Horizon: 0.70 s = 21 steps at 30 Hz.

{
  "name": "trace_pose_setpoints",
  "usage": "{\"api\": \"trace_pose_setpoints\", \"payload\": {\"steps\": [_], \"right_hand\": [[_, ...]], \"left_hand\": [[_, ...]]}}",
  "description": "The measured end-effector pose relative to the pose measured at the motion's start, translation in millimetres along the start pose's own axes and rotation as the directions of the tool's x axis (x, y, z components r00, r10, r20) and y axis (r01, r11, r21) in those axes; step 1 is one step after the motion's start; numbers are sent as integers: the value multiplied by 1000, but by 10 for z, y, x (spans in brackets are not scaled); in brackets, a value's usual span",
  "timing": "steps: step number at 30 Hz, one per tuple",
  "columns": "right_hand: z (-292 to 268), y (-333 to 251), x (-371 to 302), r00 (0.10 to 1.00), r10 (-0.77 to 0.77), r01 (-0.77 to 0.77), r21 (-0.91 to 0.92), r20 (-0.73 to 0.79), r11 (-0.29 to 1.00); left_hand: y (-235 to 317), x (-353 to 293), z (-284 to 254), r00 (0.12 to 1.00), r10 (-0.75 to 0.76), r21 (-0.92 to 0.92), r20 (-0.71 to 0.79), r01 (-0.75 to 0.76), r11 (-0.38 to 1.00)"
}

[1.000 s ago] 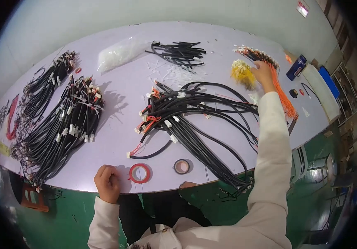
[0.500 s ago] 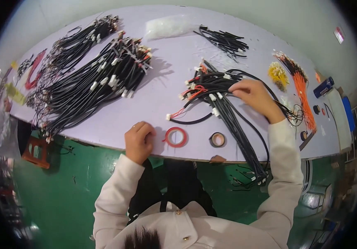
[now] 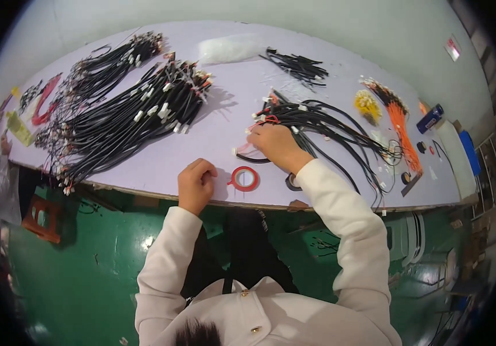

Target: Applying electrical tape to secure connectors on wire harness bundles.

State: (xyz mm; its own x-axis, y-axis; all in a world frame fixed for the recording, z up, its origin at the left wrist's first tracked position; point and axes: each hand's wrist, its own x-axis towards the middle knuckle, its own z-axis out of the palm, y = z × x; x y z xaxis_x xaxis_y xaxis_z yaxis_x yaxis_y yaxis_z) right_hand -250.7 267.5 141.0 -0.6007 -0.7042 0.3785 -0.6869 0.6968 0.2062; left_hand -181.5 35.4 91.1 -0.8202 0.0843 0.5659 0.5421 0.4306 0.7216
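My right hand (image 3: 275, 145) reaches over the left end of a pile of black cables (image 3: 311, 117), its fingers closed at the red wires of one black cable (image 3: 254, 160). A white connector (image 3: 236, 151) at that cable's tip lies on the table beside the fingertips. What exactly is between the fingers is partly hidden. My left hand (image 3: 195, 185) rests curled at the table's front edge, with nothing visible in it. Just right of it lies a roll of red tape (image 3: 244, 179). Partly covered by my right sleeve is a roll of black tape (image 3: 292, 183).
A large heap of black cables with white connectors (image 3: 132, 118) covers the table's left side. Farther back are a clear plastic bag (image 3: 230, 48) and short black tubes (image 3: 299, 66). Yellow wires (image 3: 367, 105), orange wires (image 3: 399, 130) and a dark blue can (image 3: 430, 118) lie at right.
My right hand has moved left, from the middle of the cable pile to its connector end. Several cables have spread to the right across the table. My left hand remains curled in place.
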Motion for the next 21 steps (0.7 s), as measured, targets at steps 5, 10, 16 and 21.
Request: {"api": "trace_pose_setpoints", "payload": {"steps": [5, 10, 16, 21], "right_hand": [[-733, 487, -21, 705, 189, -95, 173, -684, 980], [-1718, 576, -267, 702, 541, 5, 762, -464, 647], [-1910, -154, -377, 889, 294, -20, 613, -351, 790], [-1881, -452, -663, 913, 198, 3, 491, -356, 871]], "left_hand": [[-98, 68, -34, 984, -168, -293, 57, 177, 940], [875, 624, 22, 996, 74, -407, 59, -43, 913], [1515, 845, 324, 896, 276, -654, 348, 22, 756], [1597, 581, 550, 966, 133, -705, 224, 66, 706]]}}
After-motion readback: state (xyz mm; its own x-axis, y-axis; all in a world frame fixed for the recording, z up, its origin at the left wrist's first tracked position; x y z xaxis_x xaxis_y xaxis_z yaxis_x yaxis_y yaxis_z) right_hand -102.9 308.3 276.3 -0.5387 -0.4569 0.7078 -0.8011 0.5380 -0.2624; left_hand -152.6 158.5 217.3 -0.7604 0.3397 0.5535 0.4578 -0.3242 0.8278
